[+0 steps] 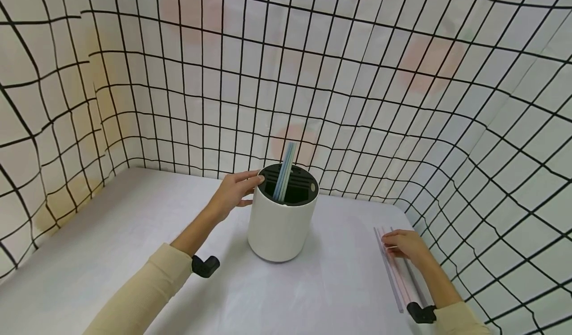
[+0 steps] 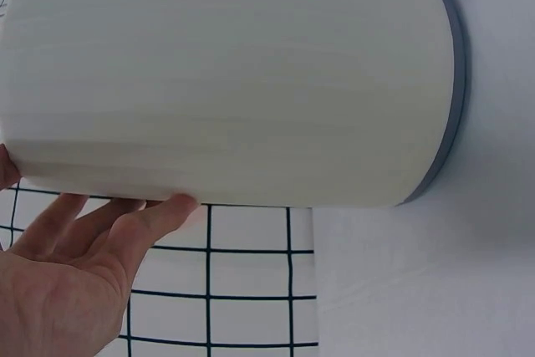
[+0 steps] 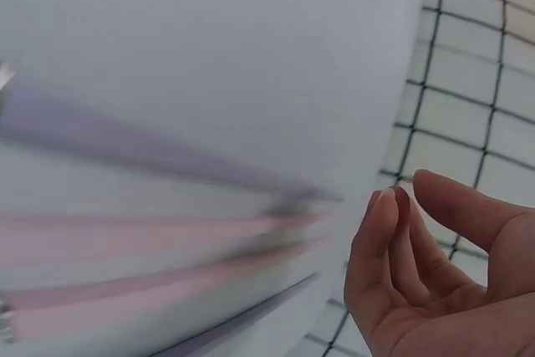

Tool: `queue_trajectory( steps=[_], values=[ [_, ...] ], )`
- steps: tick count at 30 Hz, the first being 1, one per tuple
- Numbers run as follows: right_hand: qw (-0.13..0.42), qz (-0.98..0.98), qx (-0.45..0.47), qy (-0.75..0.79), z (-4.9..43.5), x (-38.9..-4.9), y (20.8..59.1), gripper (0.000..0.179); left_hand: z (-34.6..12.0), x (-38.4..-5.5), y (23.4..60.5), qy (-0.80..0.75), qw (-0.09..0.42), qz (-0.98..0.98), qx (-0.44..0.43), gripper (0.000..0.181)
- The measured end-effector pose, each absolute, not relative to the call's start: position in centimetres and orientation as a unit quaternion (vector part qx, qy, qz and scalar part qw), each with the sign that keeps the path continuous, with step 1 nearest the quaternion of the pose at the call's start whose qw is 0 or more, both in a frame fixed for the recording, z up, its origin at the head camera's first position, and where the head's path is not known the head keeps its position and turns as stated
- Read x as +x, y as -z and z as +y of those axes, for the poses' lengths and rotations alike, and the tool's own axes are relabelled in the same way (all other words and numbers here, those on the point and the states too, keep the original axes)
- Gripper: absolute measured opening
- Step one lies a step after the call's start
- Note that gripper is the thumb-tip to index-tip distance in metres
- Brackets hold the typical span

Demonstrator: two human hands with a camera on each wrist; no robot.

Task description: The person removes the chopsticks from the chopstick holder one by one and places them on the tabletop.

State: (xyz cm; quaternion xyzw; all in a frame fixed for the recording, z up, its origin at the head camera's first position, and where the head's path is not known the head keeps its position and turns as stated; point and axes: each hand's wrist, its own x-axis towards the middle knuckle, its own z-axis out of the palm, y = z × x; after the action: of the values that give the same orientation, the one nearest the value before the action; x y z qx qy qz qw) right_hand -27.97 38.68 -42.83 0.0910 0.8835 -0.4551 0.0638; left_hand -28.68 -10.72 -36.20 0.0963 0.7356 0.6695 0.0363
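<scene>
fingers (image 2: pixel 152 225) of the left hand (image 1: pixel 232 192) grasp a white holder (image 1: pixel 280 232); right hand (image 1: pixel 407 244), fingers parted, is near pastel sticks (image 1: pixel 393 288).

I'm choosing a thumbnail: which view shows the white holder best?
The head view: it shows the holder nearly whole, including its dark top and leaning sticks. The left wrist view shows only its side and base edge, close up; the right wrist view shows none of it.

backdrop: white sheet (image 1: pixel 210 110), faint peach patches (image 1: pixel 429 67) | black wire grid (image 1: pixel 277 81): left, back, right | tabletop (image 1: pixel 348 275): white
</scene>
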Motion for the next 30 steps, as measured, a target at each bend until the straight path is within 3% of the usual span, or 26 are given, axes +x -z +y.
queue_trajectory(
  steps=[18, 30],
  values=[
    [0.005, 0.887, -0.038, 0.461, 24.8, -28.4, 32.4, 0.035, -10.8, -28.8, 35.7, -0.674, 0.039, 0.732, 0.091, 0.06],
    [-0.026, 0.857, -0.095, 0.507, 18.4, -28.2, 28.1, 0.028, -10.5, -28.7, 35.9, -0.669, 0.046, 0.737, 0.086, 0.06]
  ],
)
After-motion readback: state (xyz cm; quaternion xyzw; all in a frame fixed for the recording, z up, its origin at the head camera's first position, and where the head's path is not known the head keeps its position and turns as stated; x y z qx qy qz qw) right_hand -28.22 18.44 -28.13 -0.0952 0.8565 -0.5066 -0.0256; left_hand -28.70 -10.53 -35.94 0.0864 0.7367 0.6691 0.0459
